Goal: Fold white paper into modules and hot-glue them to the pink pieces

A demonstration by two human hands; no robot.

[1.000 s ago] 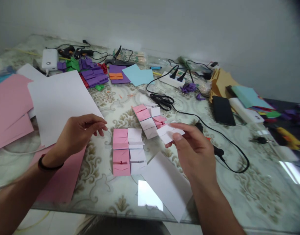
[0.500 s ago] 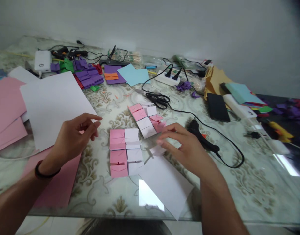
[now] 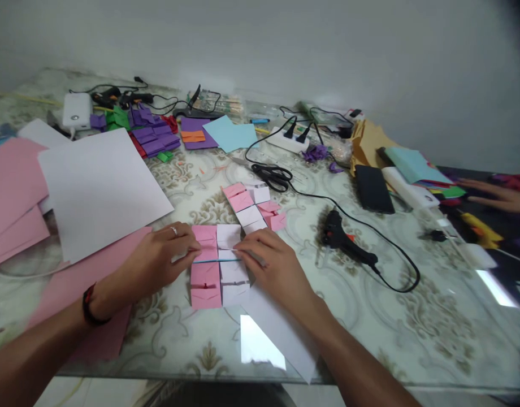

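On the table in front of me lies a panel of folded pink and white paper squares (image 3: pixel 206 282), pink on the left and white on the right. My left hand (image 3: pixel 158 260) pinches its left edge at the middle seam. Across from it, my right hand (image 3: pixel 271 260) pinches the right edge at the same height. A thin blue line shows along the seam between the two rows. Just behind my right hand is a second pink and white folded paper panel (image 3: pixel 248 216), partly hidden by the fingers. A white sheet (image 3: pixel 281 333) lies under my right forearm.
A black glue gun (image 3: pixel 349 240) with its cord and black scissors (image 3: pixel 273 176) lie to the right. White paper (image 3: pixel 103 186) and pink paper (image 3: pixel 14 192) spread leftward. A power strip (image 3: pixel 285 139) and phone (image 3: pixel 373 189) sit farther back. Another person's hand (image 3: pixel 503 198) reaches in at far right.
Both hands have come inward to the near paper panel and pinched its sides. The blue line at its seam shows more. Another person's hand has appeared at the far right.
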